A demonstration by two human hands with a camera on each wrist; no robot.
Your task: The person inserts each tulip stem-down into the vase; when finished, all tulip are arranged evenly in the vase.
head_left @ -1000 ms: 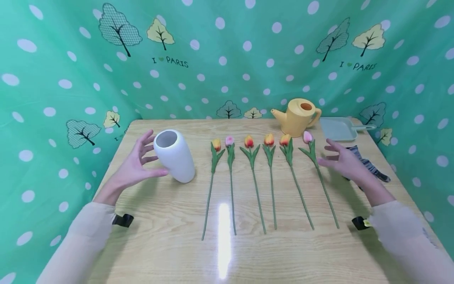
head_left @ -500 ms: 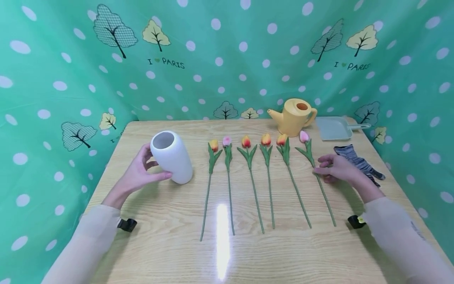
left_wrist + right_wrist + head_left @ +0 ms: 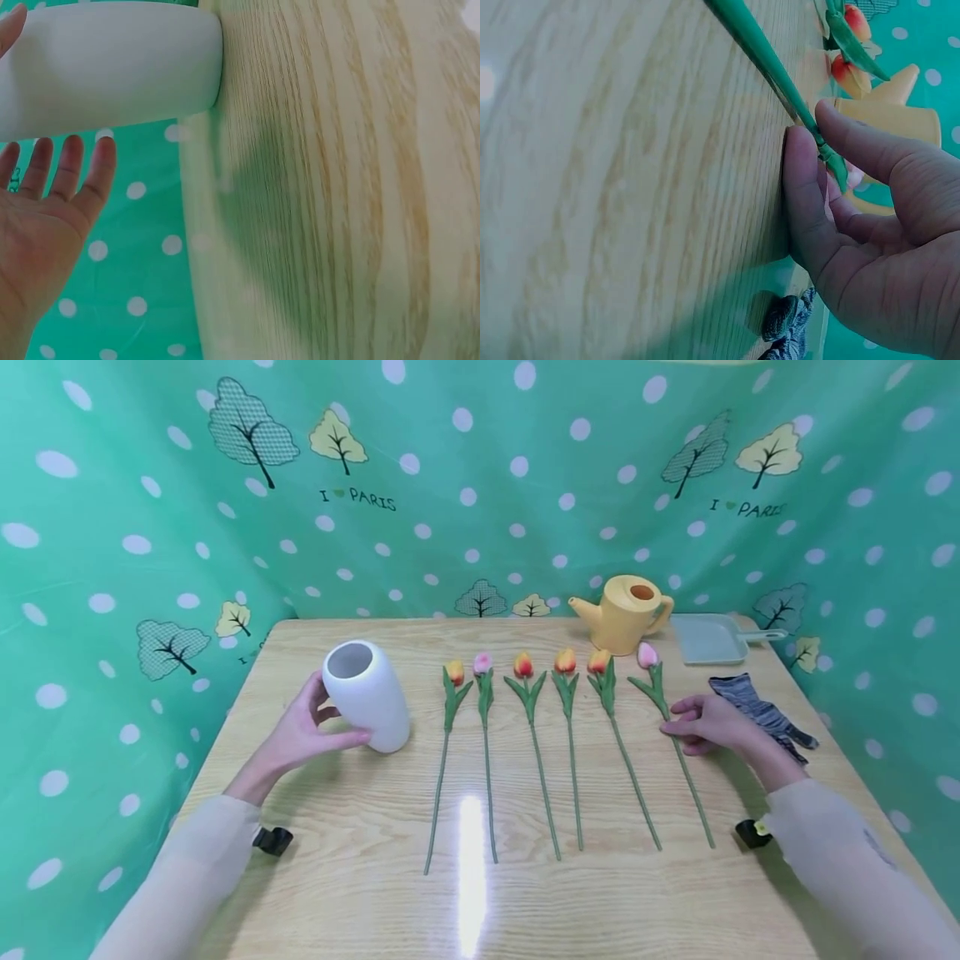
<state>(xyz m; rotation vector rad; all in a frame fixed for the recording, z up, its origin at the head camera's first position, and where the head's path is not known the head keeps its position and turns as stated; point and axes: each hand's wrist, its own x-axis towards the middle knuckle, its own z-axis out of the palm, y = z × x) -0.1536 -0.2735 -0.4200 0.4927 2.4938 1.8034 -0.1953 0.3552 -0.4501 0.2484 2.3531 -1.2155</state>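
My left hand [image 3: 307, 739] is around the near-left side of a white vase [image 3: 378, 706] standing on the table. Its thumb overlaps the vase's front; in the left wrist view the fingers [image 3: 94, 180] extend loosely, their tips just short of the vase wall [image 3: 120, 67]. With thumb and forefinger, my right hand [image 3: 716, 727] pinches the green stem of the rightmost artificial tulip [image 3: 696, 793], below its leaves. That tulip has a pink bloom and lies along the table. In the right wrist view its stem [image 3: 754, 45] passes between thumb and forefinger.
Several more tulips [image 3: 536, 752], orange-red, yellow and pink, lie in a row between the hands. Behind them stand a yellow watering can [image 3: 622, 622] and a pale dustpan [image 3: 708, 643]. A grey mottled knit glove [image 3: 761, 710] lies beside the right wrist. Green polka-dot cloth [image 3: 480, 485] surrounds the table.
My left hand has moved right, up to the vase. My right hand has come down onto the pink tulip's stem and taken hold of it. Vase and tulips stay in place.
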